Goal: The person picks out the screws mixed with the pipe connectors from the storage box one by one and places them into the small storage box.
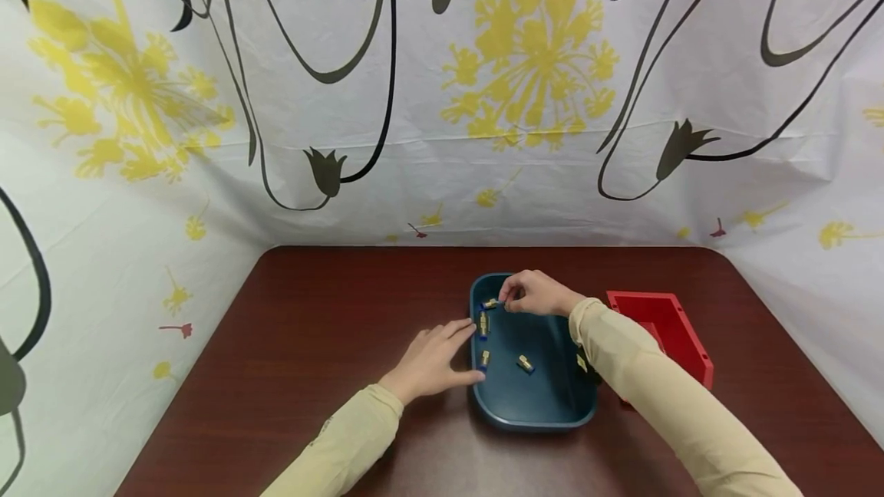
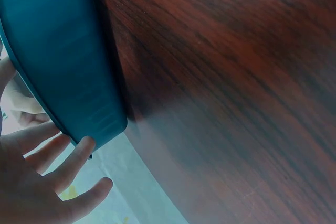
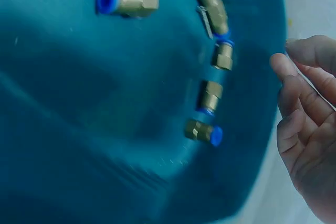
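My left hand point(image 1: 431, 359) rests with spread fingers at the left rim of a blue tray point(image 1: 535, 414). In the left wrist view its fingertips point(image 2: 86, 142) touch the rim. My right hand point(image 1: 542, 294) is over the tray's far end, with thumb and fingertips drawn together next to a brass push-in fitting point(image 1: 489, 304). Whether anything is between them is not clear. Several brass fittings with blue collars line the tray's left side, among them one fitting point(image 3: 212, 11) with blue at both ends. Another fitting point(image 3: 134, 0) lies apart on the tray floor.
A red bin point(image 1: 691, 336) stands right of the tray, partly hidden by my right sleeve point(image 1: 663, 390). Something yellowish point(image 1: 582, 363) shows at the tray's right side. Beneath is a dark wooden table point(image 1: 359, 290), with a patterned cloth point(image 1: 414, 113) behind.
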Demonstrator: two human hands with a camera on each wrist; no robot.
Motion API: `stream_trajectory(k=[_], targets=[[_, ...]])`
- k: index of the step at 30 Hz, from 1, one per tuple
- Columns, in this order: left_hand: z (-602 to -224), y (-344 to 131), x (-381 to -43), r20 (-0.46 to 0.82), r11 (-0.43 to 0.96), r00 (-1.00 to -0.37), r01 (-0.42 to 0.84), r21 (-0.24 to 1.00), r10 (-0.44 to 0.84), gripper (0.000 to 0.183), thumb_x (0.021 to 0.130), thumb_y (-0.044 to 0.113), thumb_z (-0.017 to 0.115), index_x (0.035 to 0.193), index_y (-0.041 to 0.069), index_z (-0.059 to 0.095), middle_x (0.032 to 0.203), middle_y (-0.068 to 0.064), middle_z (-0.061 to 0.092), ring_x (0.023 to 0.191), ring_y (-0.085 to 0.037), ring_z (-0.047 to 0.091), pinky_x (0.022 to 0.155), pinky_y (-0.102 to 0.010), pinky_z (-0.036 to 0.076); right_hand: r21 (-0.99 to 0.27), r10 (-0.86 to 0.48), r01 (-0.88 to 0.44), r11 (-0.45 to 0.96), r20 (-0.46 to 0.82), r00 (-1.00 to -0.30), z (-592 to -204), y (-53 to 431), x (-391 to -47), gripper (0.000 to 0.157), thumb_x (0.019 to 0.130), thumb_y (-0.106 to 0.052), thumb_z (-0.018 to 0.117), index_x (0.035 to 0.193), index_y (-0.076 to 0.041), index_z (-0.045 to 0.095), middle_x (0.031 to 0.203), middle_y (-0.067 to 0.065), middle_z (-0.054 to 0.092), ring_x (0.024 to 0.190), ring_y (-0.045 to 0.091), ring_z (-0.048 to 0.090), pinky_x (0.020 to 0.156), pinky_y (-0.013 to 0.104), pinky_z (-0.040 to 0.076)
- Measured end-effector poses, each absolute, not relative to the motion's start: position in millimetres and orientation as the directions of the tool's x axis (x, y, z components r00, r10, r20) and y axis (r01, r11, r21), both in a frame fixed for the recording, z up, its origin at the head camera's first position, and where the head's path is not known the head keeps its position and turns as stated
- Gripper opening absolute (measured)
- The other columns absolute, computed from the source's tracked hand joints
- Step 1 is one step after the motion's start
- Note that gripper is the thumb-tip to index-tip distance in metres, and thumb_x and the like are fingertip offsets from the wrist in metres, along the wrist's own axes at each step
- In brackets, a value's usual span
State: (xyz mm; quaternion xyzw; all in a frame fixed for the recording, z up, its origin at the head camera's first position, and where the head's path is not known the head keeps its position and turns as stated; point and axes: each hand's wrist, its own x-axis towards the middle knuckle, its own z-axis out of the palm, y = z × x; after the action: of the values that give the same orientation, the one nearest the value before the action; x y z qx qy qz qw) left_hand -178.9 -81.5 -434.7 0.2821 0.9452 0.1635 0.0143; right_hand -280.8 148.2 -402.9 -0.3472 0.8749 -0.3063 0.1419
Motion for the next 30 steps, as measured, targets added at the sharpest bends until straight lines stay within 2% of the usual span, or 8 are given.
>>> stream_trajectory(k=[7,14,30], targets=[[-435,-82,-179,0.066,0.787,-0.840,0.529,0.317,0.538,0.075,0.077,0.057,0.055,0.135,0.013,0.038,0.136,-0.001,0.035,0.117,-0.021,0.039,0.092,-0.045,0.031,-0.655,-0.730,-0.543,0.525,-0.019,-0.683,-418,140,-283,0.010,0.083,-0.003,0.054,0.089,-0.003,0.063,0.082,-0.001,0.059,0.073,0.012,0.055,0.064,0.031,0.046],[-435,-82,-180,0.070,0.782,-0.835,0.538,0.315,0.546,0.075,0.077,0.057,0.055,0.135,0.014,0.037,0.136,-0.001,0.034,0.116,-0.020,0.040,0.091,-0.044,0.032,-0.606,-0.680,-0.504,0.615,-0.084,-0.729,-434,128,-287,0.012,0.082,-0.002,0.054,0.089,-0.004,0.063,0.082,0.000,0.059,0.071,0.011,0.054,0.065,0.030,0.045],[-436,-83,-182,0.071,0.777,-0.827,0.549,0.308,0.557,0.075,0.077,0.058,0.053,0.135,0.013,0.037,0.137,0.000,0.033,0.116,-0.020,0.040,0.090,-0.044,0.033,-0.596,-0.674,-0.512,0.618,-0.068,-0.735,-448,118,-291,0.011,0.081,-0.001,0.056,0.086,-0.007,0.064,0.081,-0.002,0.060,0.073,0.009,0.054,0.066,0.029,0.045]])
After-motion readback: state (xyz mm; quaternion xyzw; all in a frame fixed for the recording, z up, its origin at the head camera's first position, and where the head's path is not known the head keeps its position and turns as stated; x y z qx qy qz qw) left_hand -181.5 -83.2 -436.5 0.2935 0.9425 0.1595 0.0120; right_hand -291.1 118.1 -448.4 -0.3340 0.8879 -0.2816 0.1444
